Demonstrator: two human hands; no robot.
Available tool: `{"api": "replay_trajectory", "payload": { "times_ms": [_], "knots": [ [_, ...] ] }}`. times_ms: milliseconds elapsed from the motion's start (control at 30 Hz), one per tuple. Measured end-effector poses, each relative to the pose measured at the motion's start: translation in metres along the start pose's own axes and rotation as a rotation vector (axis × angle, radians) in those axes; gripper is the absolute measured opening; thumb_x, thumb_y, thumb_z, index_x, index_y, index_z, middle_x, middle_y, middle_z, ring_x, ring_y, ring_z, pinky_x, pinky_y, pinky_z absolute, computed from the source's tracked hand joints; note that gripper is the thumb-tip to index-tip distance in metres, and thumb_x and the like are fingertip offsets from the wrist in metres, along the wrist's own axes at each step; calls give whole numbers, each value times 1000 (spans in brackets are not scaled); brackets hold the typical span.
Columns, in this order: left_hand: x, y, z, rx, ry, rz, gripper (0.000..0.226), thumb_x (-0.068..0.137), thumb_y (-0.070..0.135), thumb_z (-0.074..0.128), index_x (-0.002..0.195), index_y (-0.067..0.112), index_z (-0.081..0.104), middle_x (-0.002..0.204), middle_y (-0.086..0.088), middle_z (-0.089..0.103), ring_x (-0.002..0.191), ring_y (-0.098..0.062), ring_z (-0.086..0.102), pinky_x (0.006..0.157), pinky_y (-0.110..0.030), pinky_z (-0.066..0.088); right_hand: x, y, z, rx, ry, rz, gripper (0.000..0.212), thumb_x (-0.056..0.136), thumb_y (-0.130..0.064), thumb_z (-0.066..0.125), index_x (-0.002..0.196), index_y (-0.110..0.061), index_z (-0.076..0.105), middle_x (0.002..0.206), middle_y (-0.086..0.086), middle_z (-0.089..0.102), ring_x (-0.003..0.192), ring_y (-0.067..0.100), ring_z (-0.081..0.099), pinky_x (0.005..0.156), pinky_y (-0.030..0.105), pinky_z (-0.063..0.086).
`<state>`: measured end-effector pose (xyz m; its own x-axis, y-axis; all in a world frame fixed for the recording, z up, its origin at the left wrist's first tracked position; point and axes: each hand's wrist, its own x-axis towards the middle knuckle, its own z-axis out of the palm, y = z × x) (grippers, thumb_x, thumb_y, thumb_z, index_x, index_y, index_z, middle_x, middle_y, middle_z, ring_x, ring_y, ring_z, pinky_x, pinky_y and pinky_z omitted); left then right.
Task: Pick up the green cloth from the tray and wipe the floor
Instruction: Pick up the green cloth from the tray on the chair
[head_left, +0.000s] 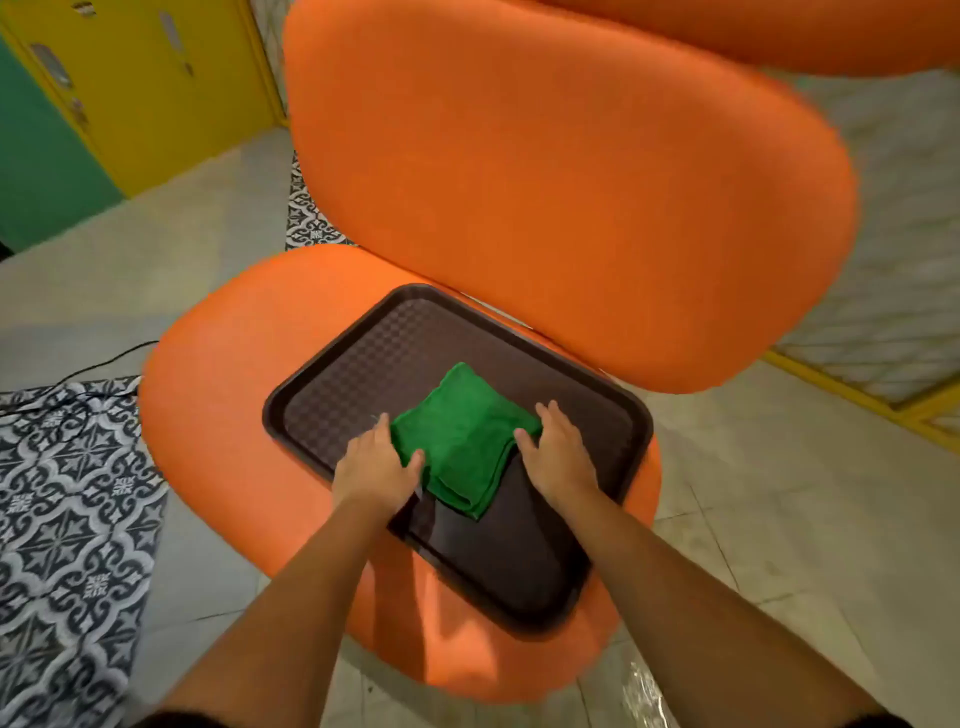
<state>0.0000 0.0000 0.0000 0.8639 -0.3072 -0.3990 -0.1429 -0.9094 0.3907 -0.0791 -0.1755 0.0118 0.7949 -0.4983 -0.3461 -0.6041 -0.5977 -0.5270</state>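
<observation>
A folded green cloth (465, 434) lies on a dark brown tray (363, 358) that rests on the seat of an orange chair (218, 415). My left hand (375, 467) touches the cloth's left edge, with the thumb laid on top of the fabric. My right hand (558, 452) presses against the cloth's right edge, fingers stretched forward. Both hands flank the cloth, which lies flat on the tray. The pale tiled floor (779, 493) surrounds the chair.
The chair's tall orange backrest (561, 182) rises just behind the tray. A black-and-white patterned floor strip (67, 519) with a black cable (93, 364) lies to the left. Yellow and green doors (130, 93) stand at the far left; a yellow frame (857, 395) is to the right.
</observation>
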Motion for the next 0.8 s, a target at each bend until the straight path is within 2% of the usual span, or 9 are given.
{"api": "replay_trajectory", "payload": {
  "times_ms": [67,167,267,333,400,467,533,633,800],
  "knots": [
    [9,1,11,-58,15,-56,76,89,46,49,145,8,13,144,-16,33,132,-33,31,105,-44,34,13,1,6,-29,-45,29,58,96,-32,41,145,-12,17,153,9,18,139,28,21,110,38,23],
    [13,10,24,-59,62,-130,66,88,46,51,137,4,35,135,-17,41,127,-34,31,102,-44,34,21,2,14,-72,-63,33,61,94,-33,45,145,-12,17,146,11,33,133,30,28,106,41,29],
    [4,21,31,-93,105,-139,46,90,36,51,122,3,50,125,-18,48,121,-34,35,98,-41,34,15,3,24,-75,-5,23,46,91,-24,52,133,-9,39,133,12,45,125,29,34,103,38,33],
    [-6,28,33,-227,145,-131,42,89,32,54,116,0,53,122,-20,48,118,-36,38,96,-38,33,9,4,25,76,23,114,34,87,-18,57,120,-10,53,124,14,52,119,30,41,101,37,38],
    [-20,37,29,-407,149,-123,39,89,28,56,112,-3,52,115,-20,51,106,-34,48,82,-33,37,-4,3,16,289,19,221,30,84,-18,62,112,-9,58,117,14,58,113,30,50,92,33,44],
    [-37,47,20,-607,80,-167,41,90,26,56,121,0,47,109,-9,54,93,-28,56,70,-30,39,-20,5,1,465,-15,288,30,84,-19,63,112,-7,58,113,13,60,107,29,55,79,29,42],
    [-53,59,12,-788,8,-215,37,90,25,56,122,7,47,116,-5,58,100,-29,58,78,-31,45,-38,9,-17,588,-46,340,26,84,-19,61,108,-8,58,105,12,58,96,28,55,74,30,40],
    [-80,84,0,-883,-36,-223,27,90,22,57,113,10,49,115,-12,60,105,-30,58,90,-39,48,-65,18,-43,723,-58,404,5,80,-11,60,81,-13,56,88,7,54,83,24,50,73,37,43],
    [-133,126,-10,-807,-69,-100,34,92,20,54,123,9,46,125,-13,56,112,-32,54,95,-43,46,-114,42,-85,900,32,470,26,74,6,54,63,-15,41,71,8,48,70,25,48,55,29,40]
  ]
}}
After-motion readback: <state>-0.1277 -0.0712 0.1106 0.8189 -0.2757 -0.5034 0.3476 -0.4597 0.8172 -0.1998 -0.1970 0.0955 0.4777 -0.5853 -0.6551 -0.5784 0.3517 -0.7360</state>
